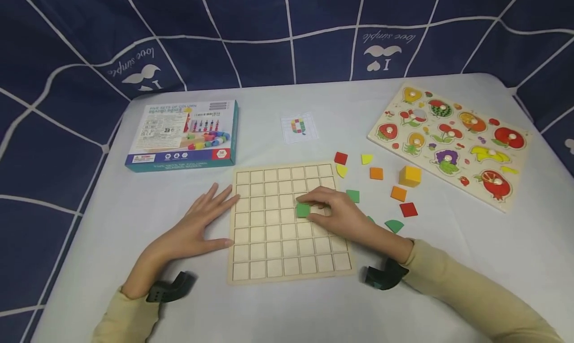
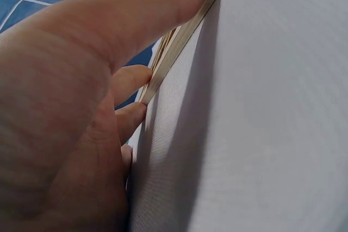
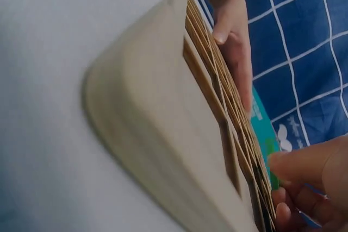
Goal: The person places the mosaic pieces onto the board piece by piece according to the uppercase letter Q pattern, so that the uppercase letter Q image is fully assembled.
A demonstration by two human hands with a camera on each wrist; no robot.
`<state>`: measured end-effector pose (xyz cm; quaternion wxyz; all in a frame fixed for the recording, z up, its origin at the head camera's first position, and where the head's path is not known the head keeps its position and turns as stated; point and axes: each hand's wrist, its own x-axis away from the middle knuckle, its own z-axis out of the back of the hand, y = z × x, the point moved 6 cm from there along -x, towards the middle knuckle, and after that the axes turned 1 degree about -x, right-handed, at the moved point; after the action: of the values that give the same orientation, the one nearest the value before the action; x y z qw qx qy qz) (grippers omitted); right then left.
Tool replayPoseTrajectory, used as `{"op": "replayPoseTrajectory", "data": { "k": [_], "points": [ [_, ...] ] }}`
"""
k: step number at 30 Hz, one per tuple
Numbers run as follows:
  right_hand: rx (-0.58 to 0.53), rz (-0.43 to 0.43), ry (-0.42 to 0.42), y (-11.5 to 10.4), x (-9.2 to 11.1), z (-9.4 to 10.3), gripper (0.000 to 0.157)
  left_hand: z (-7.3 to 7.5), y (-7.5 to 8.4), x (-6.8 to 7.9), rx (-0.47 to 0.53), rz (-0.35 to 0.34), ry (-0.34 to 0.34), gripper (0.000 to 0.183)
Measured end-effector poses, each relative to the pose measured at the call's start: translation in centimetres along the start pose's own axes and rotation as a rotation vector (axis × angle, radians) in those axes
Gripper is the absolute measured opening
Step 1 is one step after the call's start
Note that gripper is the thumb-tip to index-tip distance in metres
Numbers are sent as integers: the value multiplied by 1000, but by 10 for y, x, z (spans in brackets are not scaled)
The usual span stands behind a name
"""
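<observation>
My right hand (image 1: 343,214) pinches a green square tile (image 1: 302,211) between thumb and fingers, over the right-centre cells of a wooden grid board (image 1: 257,234). In the right wrist view the tile (image 3: 274,181) is partly covered by the thumb. With fingers spread, my left hand (image 1: 190,233) rests at the board's left side; its thumb and fingertips touch the edge, as the left wrist view shows along the board's rim (image 2: 179,44). Another green square (image 1: 353,196) lies just right of the board, and a green quarter-circle (image 1: 394,226) lies beyond my right wrist.
Red, orange and yellow pieces (image 1: 376,173) lie scattered right of the board, near a yellow block (image 1: 410,176). A fruit puzzle board (image 1: 430,151) is at the back right. Behind the grid lies a pattern card (image 1: 309,128); a boxed bead set (image 1: 179,138) sits back left.
</observation>
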<state>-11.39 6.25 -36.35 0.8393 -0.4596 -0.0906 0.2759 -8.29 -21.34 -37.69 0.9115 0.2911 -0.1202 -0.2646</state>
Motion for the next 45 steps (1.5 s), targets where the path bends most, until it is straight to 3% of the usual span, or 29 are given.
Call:
{"op": "replayPoseTrajectory", "data": {
  "k": [19, 22, 26, 32, 39, 45],
  "points": [
    [54, 0, -32, -2, 2, -4, 42, -1, 0, -1, 15, 2, 17, 92],
    [32, -11, -19, -2, 2, 5, 41, -2, 0, -1, 19, 7, 14, 92],
    [-5, -3, 72, 3, 5, 32, 38, -1, 0, -1, 18, 11, 11, 92],
    [-57, -55, 190, 29, 17, 68, 32, 0, -1, -1, 3, 3, 14, 92],
    [23, -146, 179, 49, 29, 75, 33, -1, -2, -1, 11, 9, 10, 91],
    [125, -115, 143, 50, 32, 72, 43, -1, -2, -1, 12, 9, 9, 92]
  ]
}}
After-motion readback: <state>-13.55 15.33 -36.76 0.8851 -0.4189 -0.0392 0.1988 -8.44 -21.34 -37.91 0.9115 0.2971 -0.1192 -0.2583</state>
